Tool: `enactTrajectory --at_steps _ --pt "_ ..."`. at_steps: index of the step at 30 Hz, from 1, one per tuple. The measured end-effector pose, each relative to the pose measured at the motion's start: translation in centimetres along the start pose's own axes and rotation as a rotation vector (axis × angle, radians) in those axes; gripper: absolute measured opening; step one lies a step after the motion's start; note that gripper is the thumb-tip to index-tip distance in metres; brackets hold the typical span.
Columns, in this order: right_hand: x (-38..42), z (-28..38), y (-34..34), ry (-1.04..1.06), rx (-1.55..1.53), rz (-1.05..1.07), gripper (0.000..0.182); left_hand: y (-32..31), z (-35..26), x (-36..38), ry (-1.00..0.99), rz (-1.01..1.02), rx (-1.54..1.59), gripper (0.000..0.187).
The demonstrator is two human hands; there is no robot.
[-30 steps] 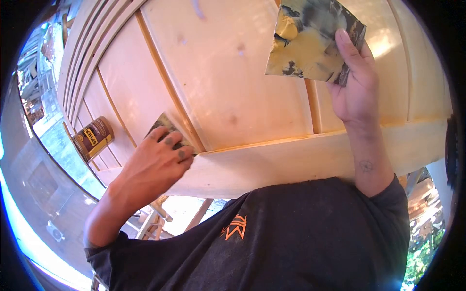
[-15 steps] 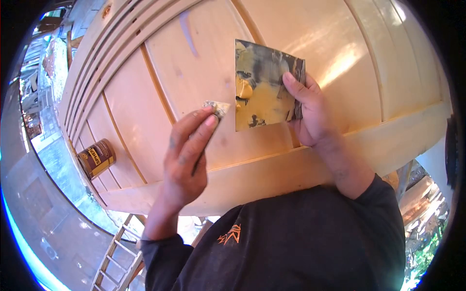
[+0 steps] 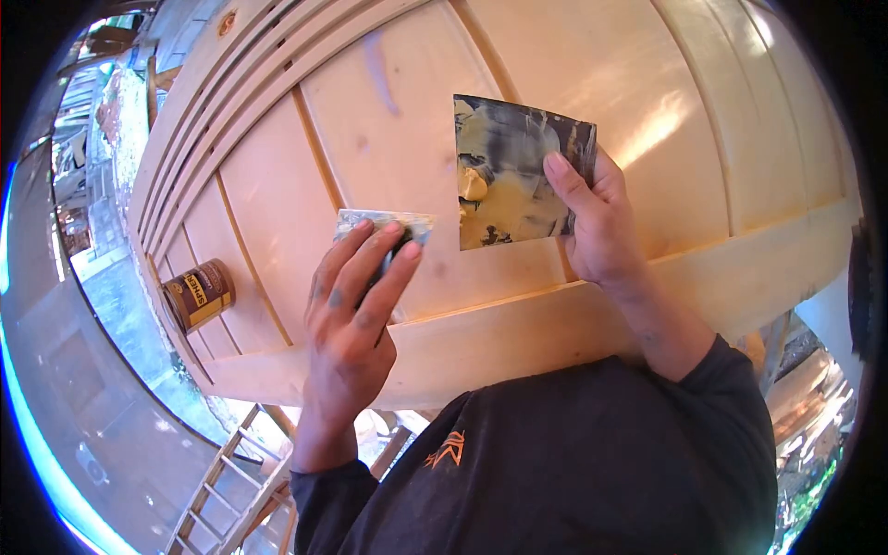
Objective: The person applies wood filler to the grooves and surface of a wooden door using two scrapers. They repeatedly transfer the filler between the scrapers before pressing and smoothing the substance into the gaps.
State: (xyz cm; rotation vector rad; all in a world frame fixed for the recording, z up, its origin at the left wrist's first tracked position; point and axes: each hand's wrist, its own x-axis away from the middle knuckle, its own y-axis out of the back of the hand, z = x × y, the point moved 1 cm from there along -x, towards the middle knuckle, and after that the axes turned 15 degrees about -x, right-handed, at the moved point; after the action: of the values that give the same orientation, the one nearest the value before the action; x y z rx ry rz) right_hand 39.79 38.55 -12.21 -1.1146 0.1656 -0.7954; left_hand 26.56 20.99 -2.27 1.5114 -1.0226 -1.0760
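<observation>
My right hand (image 3: 606, 217) grips the right edge of a flat square plate (image 3: 518, 157) smeared with yellow-tan filler, its thumb lying on the face. A thick lump of filler (image 3: 473, 184) sits near the plate's left edge. In my left hand (image 3: 356, 296) is a small filler spreader (image 3: 414, 223) with a pale, smeared edge, the fingers pressed over it and partly hiding it. Spreader and plate are apart. Both are held above a large panelled wooden door (image 3: 407, 129) with grooves and several long slats.
A brown tin (image 3: 199, 295) with a yellow label stands on the door's left part. Below left is a ladder (image 3: 220, 495). A dark grey surface (image 3: 83, 407) lies beyond the door at the left. The door's near edge (image 3: 518, 347) runs close to my body.
My left hand has turned, so the spreader's wide edge now shows more fully and lies farther left. The plate has shifted slightly right and tilted a little.
</observation>
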Motion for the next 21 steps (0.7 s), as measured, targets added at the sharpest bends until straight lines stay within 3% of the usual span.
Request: enactTrajectory --at_steps 2,12,15,18,21 --pt "0.1 -0.2 0.3 0.064 0.174 0.008 0.019 0.9 -0.6 -0.6 -0.013 0.157 -0.106 0.057" --pt "0.6 0.0 -0.1 0.137 0.323 0.027 0.017 0.9 -2.1 -2.5 -0.117 0.327 -0.149 0.055" --pt "0.6 -0.3 -0.3 0.146 0.331 0.003 0.017 1.6 -2.3 -2.8 -0.067 0.428 -0.110 0.053" --pt "0.4 -0.1 0.2 0.166 0.373 -0.008 0.017 2.3 -0.3 -1.2 0.020 0.452 0.161 0.056" --pt "0.1 -0.2 0.6 0.171 0.311 -0.053 0.016 3.9 1.0 0.6 0.221 0.460 0.116 0.055"
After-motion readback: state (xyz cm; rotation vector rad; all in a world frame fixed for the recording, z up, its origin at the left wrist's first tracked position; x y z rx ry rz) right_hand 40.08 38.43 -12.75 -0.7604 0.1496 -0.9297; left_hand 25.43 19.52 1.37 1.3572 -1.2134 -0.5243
